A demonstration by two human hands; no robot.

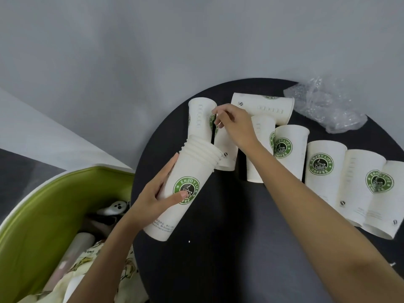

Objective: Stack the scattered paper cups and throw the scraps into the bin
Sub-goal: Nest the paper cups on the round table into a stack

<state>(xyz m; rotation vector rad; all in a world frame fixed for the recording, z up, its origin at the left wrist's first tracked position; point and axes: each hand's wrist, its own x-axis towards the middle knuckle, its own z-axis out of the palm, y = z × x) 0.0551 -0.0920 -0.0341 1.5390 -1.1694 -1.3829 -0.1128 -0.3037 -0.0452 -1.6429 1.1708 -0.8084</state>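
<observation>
My left hand [156, 194] grips a tilted stack of white paper cups [185, 193] with green coffee logos over the left edge of the round black table [218, 248]. Its rims point up and away from me. One more cup [200, 121] sticks out of the stack's top, and my right hand [235, 126] pinches that cup's right side near its upper end. Several loose cups lie on the table to the right: one at the back [262, 108], one under my right wrist [259, 154], then others [290, 147], [323, 169], [371, 193].
A crumpled clear plastic wrap [323, 106] lies at the table's far right. A green bin [39, 215] stands left of the table, below my left forearm, holding paper and other scraps. Another cup [228, 154] lies just behind the stack.
</observation>
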